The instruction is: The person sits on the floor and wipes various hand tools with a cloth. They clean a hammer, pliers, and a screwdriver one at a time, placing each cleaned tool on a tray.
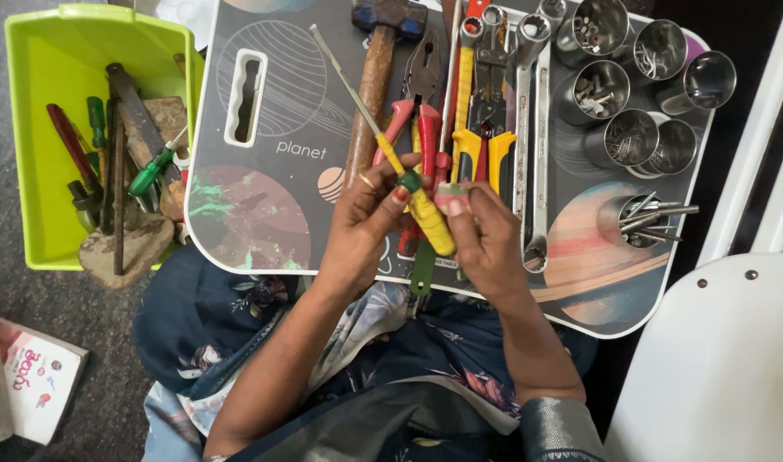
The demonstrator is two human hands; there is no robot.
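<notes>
Screwdriver (413,192), yellow handle, held over the lap tray's (263,171) near edge: left hand (366,222) pinches its collar, right hand (485,235) grips a small cap (451,198); keep your shaft steady while working the handle end

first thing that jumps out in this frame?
The yellow-handled screwdriver, gripped by the left hand and right hand at centre, shaft pointing up-left over the planet-print lap tray. Behind it lies a row of pliers and wrenches; steel cups of screws sit top right, and a lime green bin of tools sits left.
</notes>
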